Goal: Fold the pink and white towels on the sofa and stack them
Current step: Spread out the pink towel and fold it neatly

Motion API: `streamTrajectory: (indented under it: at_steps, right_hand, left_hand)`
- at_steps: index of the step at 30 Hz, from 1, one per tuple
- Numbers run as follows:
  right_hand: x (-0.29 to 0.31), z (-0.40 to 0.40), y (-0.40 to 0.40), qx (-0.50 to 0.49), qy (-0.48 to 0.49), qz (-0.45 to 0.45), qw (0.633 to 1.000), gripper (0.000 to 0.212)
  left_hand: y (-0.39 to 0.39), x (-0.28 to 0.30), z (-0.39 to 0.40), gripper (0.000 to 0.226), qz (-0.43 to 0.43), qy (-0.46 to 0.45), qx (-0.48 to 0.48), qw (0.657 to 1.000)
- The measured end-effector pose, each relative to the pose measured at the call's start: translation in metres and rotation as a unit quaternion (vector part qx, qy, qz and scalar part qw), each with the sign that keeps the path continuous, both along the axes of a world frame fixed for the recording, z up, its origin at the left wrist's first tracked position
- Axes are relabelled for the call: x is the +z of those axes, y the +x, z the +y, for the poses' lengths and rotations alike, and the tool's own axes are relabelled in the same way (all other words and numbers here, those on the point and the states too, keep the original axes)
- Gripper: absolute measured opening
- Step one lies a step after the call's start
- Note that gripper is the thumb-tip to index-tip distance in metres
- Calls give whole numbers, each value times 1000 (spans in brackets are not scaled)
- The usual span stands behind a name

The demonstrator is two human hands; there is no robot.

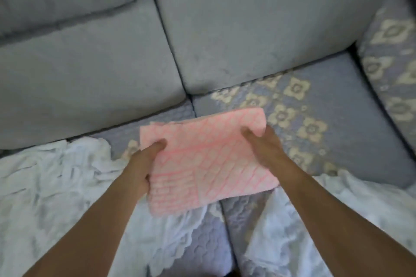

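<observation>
Hands both gripping: left hand and right hand pinch the folded pink waffle-weave towel above the quilted floral sofa cover. I reckon a loose pinch lets the layers slide apart.

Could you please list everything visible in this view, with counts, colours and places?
pink towel: one, pink with a lighter check pattern, folded, held above the seat in the middle.
white towels: at least two crumpled white cloths, one at lower left, another at lower right; exact count unclear.
sofa back cushions: several, grey, across the top.
quilted seat cover: one, lavender with cream flowers, over the seat and right side.
left hand: one, grips the pink towel's left edge.
right hand: one, grips the towel's right edge.
</observation>
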State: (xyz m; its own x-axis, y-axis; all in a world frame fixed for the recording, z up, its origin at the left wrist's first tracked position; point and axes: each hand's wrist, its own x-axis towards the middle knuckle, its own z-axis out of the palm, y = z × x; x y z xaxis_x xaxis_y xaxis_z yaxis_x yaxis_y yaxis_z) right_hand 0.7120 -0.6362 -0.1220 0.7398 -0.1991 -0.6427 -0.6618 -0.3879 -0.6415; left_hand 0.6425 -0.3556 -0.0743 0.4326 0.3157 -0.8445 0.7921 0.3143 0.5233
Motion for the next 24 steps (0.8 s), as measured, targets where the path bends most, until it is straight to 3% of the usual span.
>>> streamTrajectory:
  at_steps: [4, 6, 8, 9, 10, 11, 13, 14, 15, 19, 24]
  right_hand:
    - [45, -139, 77, -53, -113, -129, 984, 77]
    - [51, -198, 114, -54, -139, -161, 976, 85]
    - [38, -244, 135, -5, -202, -136, 970, 97]
    - [27, -262, 137, 36, -261, -115, 958, 96]
    - [13, -276, 134, 73, -318, -101, 940, 92]
    - [-2, -282, 129, 104, -358, -100, 922, 85]
    - [-25, -274, 114, 159, -372, -134, 905, 76]
    - [-31, -263, 105, 191, -367, -150, 898, 75]
    - [-41, -255, 99, 215, -358, -151, 896, 75]
    - [-76, -250, 92, 244, -365, -100, 893, 73]
    - [-121, -244, 101, 199, -428, -152, 868, 75]
  left_hand:
    - [91, -1, -130, 49, -90, -9, -65, 994]
    - [133, -13, -181, 69, -153, 2, -106, 982]
    - [159, -40, -220, 99, -154, 82, -177, 969]
    - [162, -56, -235, 105, -127, 166, -247, 946]
    - [159, -74, -246, 102, -87, 283, -346, 890]
    - [153, -83, -256, 94, -70, 408, -431, 802]
    - [141, -92, -274, 76, -169, 548, -530, 625]
    - [137, -93, -281, 69, -226, 556, -558, 573]
    - [134, -96, -288, 64, -253, 545, -583, 547]
    - [123, -113, -299, 70, -182, 511, -602, 586]
    - [145, -157, -306, 74, -125, 503, -612, 597]
